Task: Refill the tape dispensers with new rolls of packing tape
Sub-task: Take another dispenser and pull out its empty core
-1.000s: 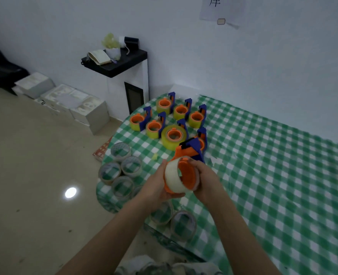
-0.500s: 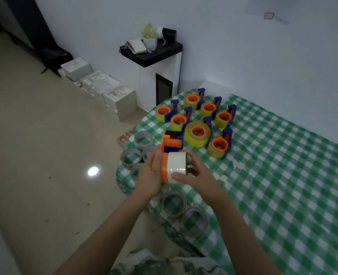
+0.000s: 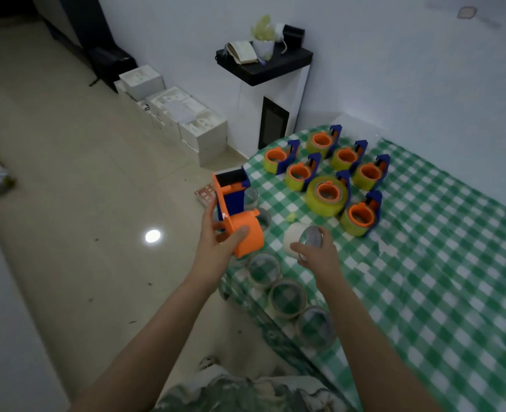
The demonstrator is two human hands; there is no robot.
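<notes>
- Hands have parted since half a second ago: the whitish roll of tape (image 3: 294, 237) that sat on the dispenser's drum is now off it and in the right hand (image 3: 320, 254).
- The left hand (image 3: 214, 245) holds the orange-and-blue plastic tape dispenser (image 3: 236, 217) out past the counter's left edge, over the floor. Its fingers are wrapped round the orange drum with the thumb pressed on the drum's side, and the blue end points up and away.
- The right hand's fingers are curled over the whitish roll, pinching it by the rim just inside the left edge of the counter (image 3: 424, 263), which is draped in green-and-white checked cloth. Whether the roll touches the cloth cannot be told.
- Seven orange-and-blue dispensers loaded with yellow-green tape (image 3: 329, 193) stand clustered at the counter's far left corner, just beyond the right hand.
- Clear tape rolls (image 3: 287, 297) lie flat in a line along the near left edge.
- A white cabinet with a black top (image 3: 271, 93) stands against the wall beyond the counter, with white boxes (image 3: 186, 114) in a row on the floor beside it.
</notes>
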